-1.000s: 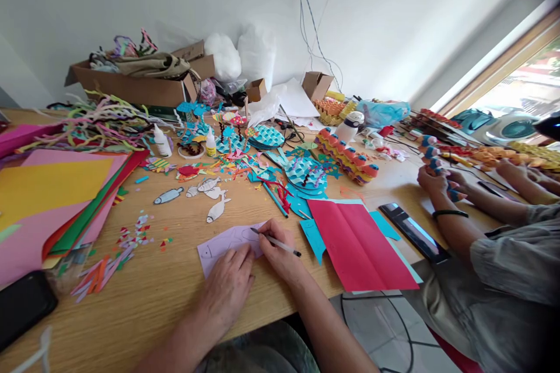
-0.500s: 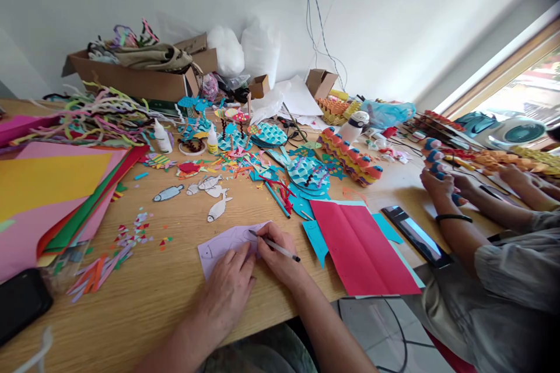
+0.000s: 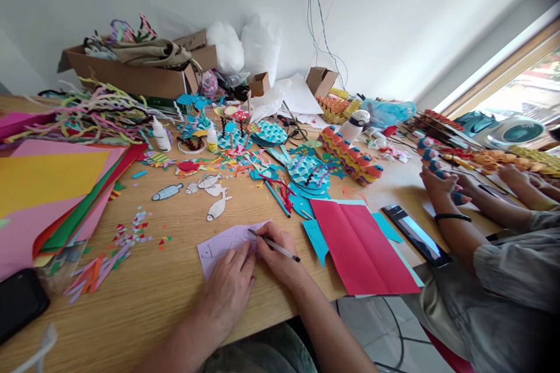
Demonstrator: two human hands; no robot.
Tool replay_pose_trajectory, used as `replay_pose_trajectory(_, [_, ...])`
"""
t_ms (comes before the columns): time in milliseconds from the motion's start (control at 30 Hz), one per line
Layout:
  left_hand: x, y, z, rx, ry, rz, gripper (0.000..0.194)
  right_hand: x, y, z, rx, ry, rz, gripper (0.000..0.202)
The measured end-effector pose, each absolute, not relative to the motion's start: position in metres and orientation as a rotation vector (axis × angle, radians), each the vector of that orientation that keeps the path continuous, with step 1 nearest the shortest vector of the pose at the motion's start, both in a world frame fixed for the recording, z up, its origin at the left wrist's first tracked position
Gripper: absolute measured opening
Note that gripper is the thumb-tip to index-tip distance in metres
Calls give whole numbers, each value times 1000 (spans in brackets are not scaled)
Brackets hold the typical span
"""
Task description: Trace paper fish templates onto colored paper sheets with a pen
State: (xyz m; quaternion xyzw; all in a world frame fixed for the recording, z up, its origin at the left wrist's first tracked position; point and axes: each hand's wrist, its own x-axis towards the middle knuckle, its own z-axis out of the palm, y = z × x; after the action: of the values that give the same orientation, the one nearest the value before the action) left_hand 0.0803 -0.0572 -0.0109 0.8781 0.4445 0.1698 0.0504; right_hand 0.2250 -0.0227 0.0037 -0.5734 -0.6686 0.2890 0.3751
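Note:
A piece of light purple paper [image 3: 213, 243] with a fish outline drawn on it lies on the wooden table in front of me. My left hand [image 3: 233, 281] rests flat on its lower part, fingers stretched out. A pen [image 3: 280, 249] with a clear barrel and black end is gripped in my right hand [image 3: 281, 254], its tip on the paper near the drawn fish's tail. Just beyond the paper are several cut-out paper fish, among them a white one [image 3: 218, 206] and a blue-grey one [image 3: 167, 192].
A red folded sheet [image 3: 361, 247] lies right of my hands, beside a phone [image 3: 415, 236]. Coloured paper sheets [image 3: 52, 180] are stacked at left. Glue bottles [image 3: 161, 135], scraps and egg-carton crafts [image 3: 350, 157] fill the back. At right, another person's hands [image 3: 438, 183] hold a painted craft.
The view shifts very slightly. My hands, the pen and the purple paper stay nearly in place. At right, the other person's craft has tilted a little.

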Motion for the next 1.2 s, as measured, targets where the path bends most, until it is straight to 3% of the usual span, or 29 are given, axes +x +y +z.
replay_pose_trajectory(1200, [78,-56,-11,2683,1328,551,36,231,-30,9,-1429,-1712,778,10])
